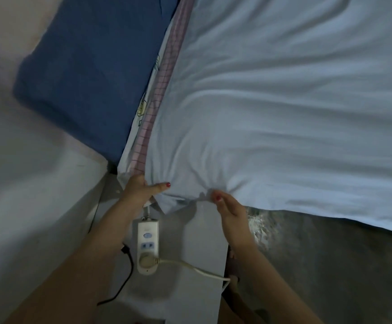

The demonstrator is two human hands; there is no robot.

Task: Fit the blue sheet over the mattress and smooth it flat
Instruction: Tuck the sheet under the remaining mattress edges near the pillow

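Nearest the camera, a white power strip (148, 247) is lying on a pale surface between the forearms, a black cord (122, 277) trailing beside it. Just beyond, the left hand (141, 189) is gripping the corner of the blue sheet (283, 101), thumb lying on top, while the right hand (229, 212) is pinching the gathered hem, though its fingertips are probably tucked under the fabric. The sheet is spreading wrinkled over the mattress; farther left, a dark blue pillow (92, 66) is resting beside a pink checked edge (164, 73).
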